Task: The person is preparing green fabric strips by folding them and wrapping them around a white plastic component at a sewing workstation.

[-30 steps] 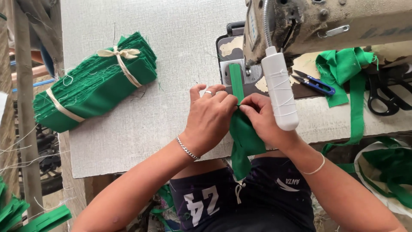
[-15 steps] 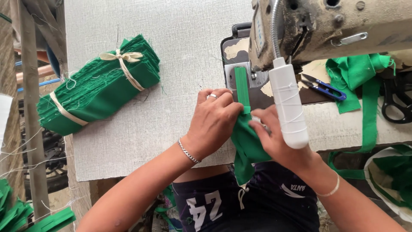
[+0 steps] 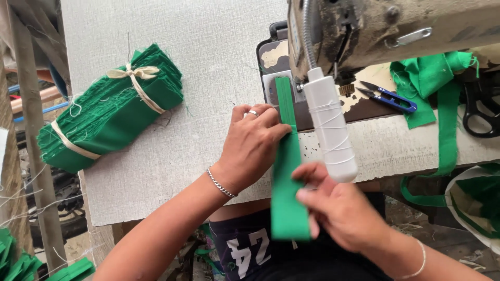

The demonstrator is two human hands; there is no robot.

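A tied bundle [image 3: 112, 106] of green fabric pieces lies on the table [image 3: 208, 47], well to the left of the hands. The left hand [image 3: 252, 145] presses flat, fingers spread and unclenched, on the upper part of a green strip [image 3: 286, 171], holding it against the table edge. The strip runs from the sewing machine [image 3: 390, 26] down past the edge toward the person's lap. Just right of it, the right hand [image 3: 338, 208] pinches the strip's lower part between thumb and fingers. A white lamp [image 3: 330, 127] hangs directly above that hand. Farther right lie blue snips [image 3: 390, 96], loose green cloth [image 3: 432, 78] and black scissors [image 3: 482, 112].
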